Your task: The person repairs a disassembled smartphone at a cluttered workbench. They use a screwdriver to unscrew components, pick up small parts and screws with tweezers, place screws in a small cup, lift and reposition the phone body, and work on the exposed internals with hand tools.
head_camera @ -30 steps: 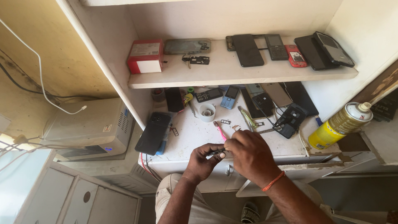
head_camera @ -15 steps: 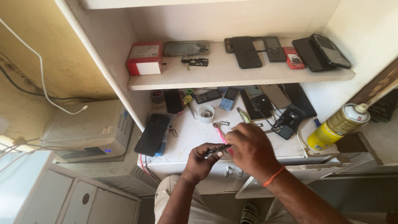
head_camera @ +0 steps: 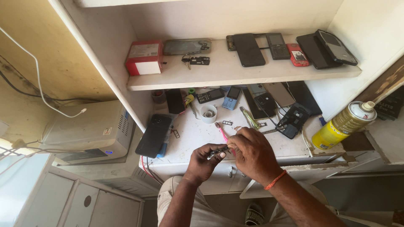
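White workbench [head_camera: 198, 138] below the shelf [head_camera: 235, 75]: left hand [head_camera: 202, 162] and right hand [head_camera: 252, 153] are pinching, fingers closed, a small dark part [head_camera: 217, 152] (near a pink tool [head_camera: 221, 132]).

A red and white box [head_camera: 144, 57] is sitting at the left end of the upper shelf [head_camera: 235, 75]; several dark phones [head_camera: 249, 49] are lying along it; a black phone [head_camera: 153, 135] is resting on the white worktop [head_camera: 193, 136] beside a white tape roll [head_camera: 208, 113]; a yellow spray can [head_camera: 341, 125] is leaning at the right; a white box unit [head_camera: 90, 130] is standing at the left.
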